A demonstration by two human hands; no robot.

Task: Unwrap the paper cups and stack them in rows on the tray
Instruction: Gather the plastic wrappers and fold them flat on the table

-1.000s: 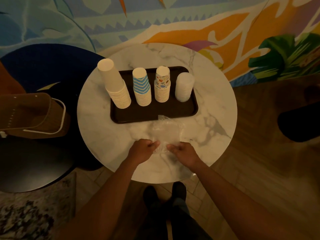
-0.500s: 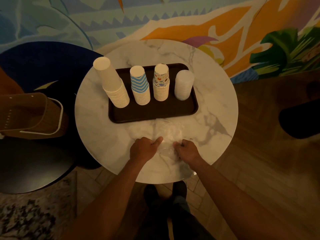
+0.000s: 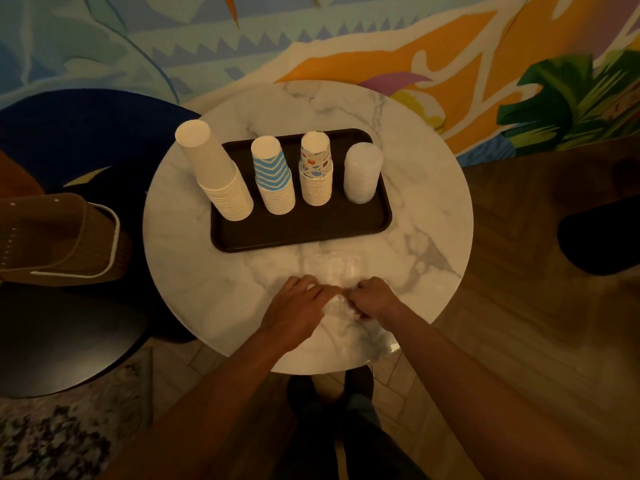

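Observation:
A dark tray (image 3: 301,233) on the round marble table (image 3: 194,265) carries a row of upturned cup stacks: plain white (image 3: 218,174), blue zigzag (image 3: 273,178), patterned (image 3: 316,171) and a translucent stack (image 3: 362,173). Clear plastic wrap (image 3: 341,271) lies crumpled on the table in front of the tray. My left hand (image 3: 298,306) lies over the wrap's near left part with its fingers stretched toward the right hand. My right hand (image 3: 372,299) has curled fingers gripping the wrap's near end.
A brown basket (image 3: 59,237) sits on a dark stool (image 3: 59,341) to the left. A painted wall runs behind the table. My dark shoes (image 3: 329,386) stand under the table's near edge on the wooden floor.
My left hand has gone from a curled grip to fingers stretched over the wrap. Both hands have drawn closer together and gathered the wrap toward me.

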